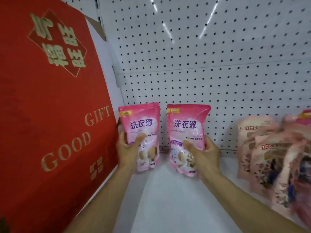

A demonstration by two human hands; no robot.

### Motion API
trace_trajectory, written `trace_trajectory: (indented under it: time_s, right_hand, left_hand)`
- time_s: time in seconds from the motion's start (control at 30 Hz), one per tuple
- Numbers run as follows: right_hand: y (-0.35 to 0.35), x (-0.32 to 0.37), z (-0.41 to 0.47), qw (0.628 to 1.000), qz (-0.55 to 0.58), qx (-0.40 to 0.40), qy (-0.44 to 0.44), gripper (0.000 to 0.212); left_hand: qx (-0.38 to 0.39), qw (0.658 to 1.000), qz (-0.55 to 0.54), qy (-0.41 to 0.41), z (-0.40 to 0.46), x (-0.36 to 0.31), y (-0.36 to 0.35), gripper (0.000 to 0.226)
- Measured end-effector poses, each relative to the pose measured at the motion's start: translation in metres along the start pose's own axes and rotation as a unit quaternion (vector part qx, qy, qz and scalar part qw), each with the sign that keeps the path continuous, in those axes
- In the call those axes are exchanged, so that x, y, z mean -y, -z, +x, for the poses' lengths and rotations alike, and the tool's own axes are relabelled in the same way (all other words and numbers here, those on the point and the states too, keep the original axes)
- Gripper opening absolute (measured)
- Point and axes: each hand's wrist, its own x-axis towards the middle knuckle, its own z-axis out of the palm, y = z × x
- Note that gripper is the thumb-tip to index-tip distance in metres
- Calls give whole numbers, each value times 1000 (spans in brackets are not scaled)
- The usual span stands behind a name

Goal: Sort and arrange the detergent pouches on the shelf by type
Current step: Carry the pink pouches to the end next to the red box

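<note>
Two pink pouches, upright on white shelf (168,199).
Left hand (127,152) grips left pouch (141,125); right hand (203,155) grips right pouch (186,128).

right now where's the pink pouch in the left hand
Head view, left of centre: the glossy pink detergent pouch stands upright in the left hand, beside the big red cardboard gift box.

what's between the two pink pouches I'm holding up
Nothing: in the head view only bare shelf and pegboard show between the left pouch and right pouch.

White pegboard (218,64) behind white shelf (168,199)
</note>
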Motion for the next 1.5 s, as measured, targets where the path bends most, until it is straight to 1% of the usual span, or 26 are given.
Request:
trace_trajectory:
  time_s: [0.1,0.17,0.23,0.3,0.4,0.43,0.5,0.57,0.63,0.73,0.83,1.0,1.17,1.27,1.3,1.37,1.4,1.43,1.47,1.5]
  right_hand:
    - [-4,-11,12,1000,-2,5,0,36]
    - [-3,-17,15,1000,-16,14,-9,36]
    - [0,-19,16,998,-43,38,-14,36]
    - [5,-15,17,993,-86,76,-21,41]
    - [15,-13,14,978,-170,117,-31,62]
    - [18,-15,12,972,-201,121,-24,66]
    - [21,-17,7,958,-267,106,0,65]
    - [20,-20,8,955,-282,88,10,57]
    - [16,-25,16,961,-260,89,3,51]
    - [5,-35,30,963,-253,89,0,49]
    - [-6,-42,41,965,-254,71,-2,45]
    - [-17,-45,47,964,-261,52,-2,44]
    - [-23,-32,37,959,-277,65,-17,46]
    - [-24,-23,23,951,-301,65,10,48]
    - [-24,-20,18,949,-308,58,21,47]
    - [-18,-7,4,939,-338,61,26,47]
    - [-16,0,-4,933,-352,76,22,53]
    - [-17,3,-8,928,-362,88,24,63]
    - [10,13,-26,925,-369,82,35,71]
    - [32,21,-43,922,-374,85,53,74]
  left_hand:
    - [35,999,-5,-3,22,5,-9,27]
    - [51,998,-23,4,30,6,-12,26]
    - [63,997,-34,21,35,10,-11,31]
    - [89,995,-20,44,36,13,-6,46]
    - [150,984,42,86,34,18,9,85]
    - [177,977,75,90,30,19,13,91]
    - [206,963,150,84,21,21,19,90]
    - [201,959,183,78,18,25,20,89]
    - [187,962,183,76,22,30,18,86]
    - [173,964,186,84,33,33,13,89]
    - [169,964,185,89,42,37,11,87]
    - [170,961,200,89,49,38,6,85]
    - [151,953,248,87,38,28,-1,84]
    - [141,947,282,65,25,24,-2,76]
    - [135,945,291,68,22,22,-2,78]
    - [139,938,312,58,12,21,0,94]
    - [147,937,309,67,10,23,2,105]
    - [158,938,301,72,13,26,7,113]
    - [195,933,296,60,-8,20,-1,115]
    - [219,928,298,42,-34,8,-9,110]
